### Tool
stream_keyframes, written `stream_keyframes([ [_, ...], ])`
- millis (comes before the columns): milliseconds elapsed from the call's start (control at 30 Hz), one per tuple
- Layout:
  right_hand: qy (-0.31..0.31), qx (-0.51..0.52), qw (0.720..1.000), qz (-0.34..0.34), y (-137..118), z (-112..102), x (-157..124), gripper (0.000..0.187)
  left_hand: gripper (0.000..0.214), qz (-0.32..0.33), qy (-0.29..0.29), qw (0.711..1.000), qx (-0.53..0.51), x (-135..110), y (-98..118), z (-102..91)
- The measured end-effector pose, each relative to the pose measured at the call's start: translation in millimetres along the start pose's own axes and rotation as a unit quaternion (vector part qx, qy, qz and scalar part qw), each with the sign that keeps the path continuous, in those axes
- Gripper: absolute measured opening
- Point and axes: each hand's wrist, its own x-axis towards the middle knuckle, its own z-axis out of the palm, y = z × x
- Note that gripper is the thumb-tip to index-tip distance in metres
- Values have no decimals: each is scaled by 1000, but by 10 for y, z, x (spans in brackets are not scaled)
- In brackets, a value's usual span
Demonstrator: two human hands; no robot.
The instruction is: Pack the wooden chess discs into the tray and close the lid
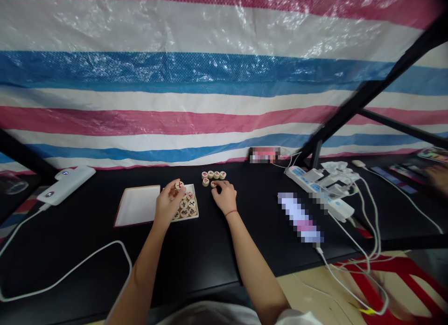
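The left hand [168,200] pinches a Chinese chess piece [179,185] over a white tray [196,199] holding about 7 more, with a white lid [136,206] further left. The curled right hand [226,195] grips another piece [213,184], 1 of 6 ahead of it. No characters are legible.

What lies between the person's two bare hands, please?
In the head view, the right part of a shallow white tray holding round wooden xiangqi pieces, then bare black tabletop, lie between the left hand and right hand.
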Motion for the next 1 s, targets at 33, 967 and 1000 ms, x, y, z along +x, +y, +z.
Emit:
stream_keyframes([
  [33,-1,-1,1000,-5,-2,7,1,28,46,9,-3,1000,11,-1,-2,-3],
  [967,81,186,973,-111,-192,-70,-77,21,32,289,-107,908,282,-111,5,131],
  [1000,100,160,978,-92,-124,-64,-39,21,31,289,-102,909,281,-109,15,120],
])
